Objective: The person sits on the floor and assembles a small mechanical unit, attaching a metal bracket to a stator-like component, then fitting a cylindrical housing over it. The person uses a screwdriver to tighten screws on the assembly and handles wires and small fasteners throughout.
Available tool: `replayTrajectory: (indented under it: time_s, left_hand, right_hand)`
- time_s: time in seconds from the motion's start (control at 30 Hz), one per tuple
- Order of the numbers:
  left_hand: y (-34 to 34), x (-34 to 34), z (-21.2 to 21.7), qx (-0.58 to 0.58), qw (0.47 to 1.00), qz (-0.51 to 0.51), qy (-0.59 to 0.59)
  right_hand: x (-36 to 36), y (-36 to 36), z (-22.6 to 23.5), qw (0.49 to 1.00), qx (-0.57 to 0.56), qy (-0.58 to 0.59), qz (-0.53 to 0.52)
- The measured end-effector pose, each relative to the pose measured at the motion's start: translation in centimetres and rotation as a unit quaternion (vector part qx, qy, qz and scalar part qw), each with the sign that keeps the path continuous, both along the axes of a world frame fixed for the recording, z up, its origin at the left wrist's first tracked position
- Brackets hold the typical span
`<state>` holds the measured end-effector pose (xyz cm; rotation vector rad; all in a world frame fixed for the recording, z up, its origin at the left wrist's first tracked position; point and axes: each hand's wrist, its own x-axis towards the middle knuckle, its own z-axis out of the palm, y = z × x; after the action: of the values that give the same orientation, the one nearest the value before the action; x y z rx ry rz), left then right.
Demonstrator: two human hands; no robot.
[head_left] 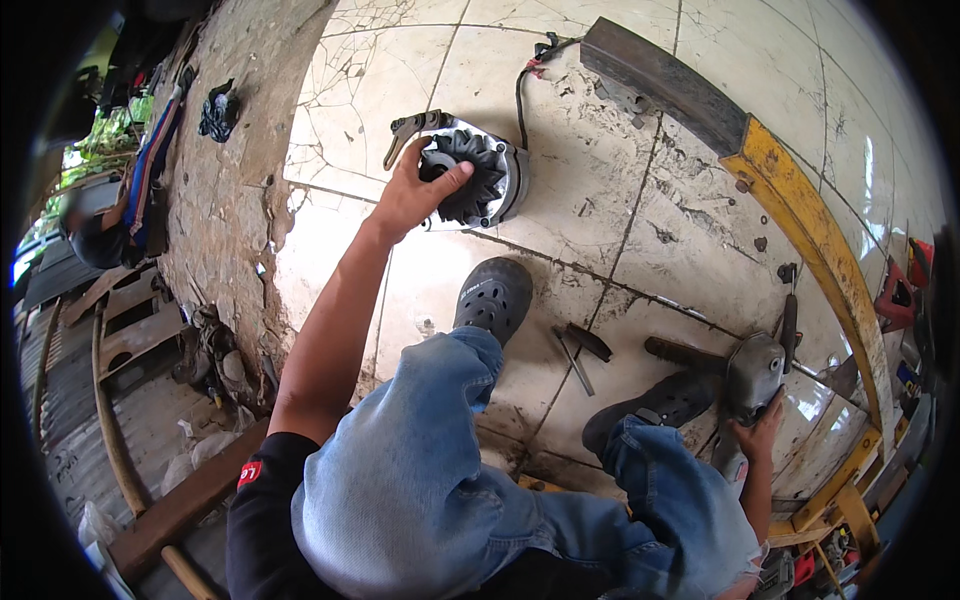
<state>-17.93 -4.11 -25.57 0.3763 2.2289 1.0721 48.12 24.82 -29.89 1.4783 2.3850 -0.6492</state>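
Observation:
An alternator (pixel 511 185) with a black finned fan (pixel 472 200) lies on the pale tiles ahead of me. My left hand (pixel 412 195) grips its near left side, the thumb over the fan and the fingers curled round the rim. Low at the right, my right hand (pixel 762 430) is closed round a power tool (pixel 755 378) with a rounded grey metal housing; part of its body hides behind my knee. A slim black piece (pixel 790 325) stands out from its far side. A dark hammer-like handle (pixel 685 354) lies beside the housing.
A bent steel beam (pixel 810 200), dark then yellow, arcs along the right. Between my shoes lie a short dark bar (pixel 589 341) and a thin metal rod (pixel 573 362). A black cable (pixel 521 100) runs behind the alternator. Another person (pixel 100 235) is at the far left.

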Motion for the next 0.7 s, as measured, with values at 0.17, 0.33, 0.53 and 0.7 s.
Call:
replayTrajectory:
  time_s: [0.17,0.33,0.53,0.7]
  left_hand:
    - [1.9,0.0,-0.3,-0.025,0.998,0.037,-0.05]
    - [1.4,-1.9,0.3,-0.012,0.984,-0.011,-0.179]
    - [2.6,-0.1,1.2,-0.023,0.984,0.03,-0.176]
    - [3.4,1.5,1.9,-0.047,0.982,0.03,-0.179]
  right_hand:
    - [1.2,3.1,1.0,0.995,-0.076,-0.067,0.015]
    - [-0.7,4.4,1.9,0.988,-0.126,-0.084,-0.027]
    - [-2.6,2.9,2.2,0.995,-0.092,-0.027,-0.036]
    - [-2.7,2.4,1.8,0.994,-0.08,-0.01,-0.07]
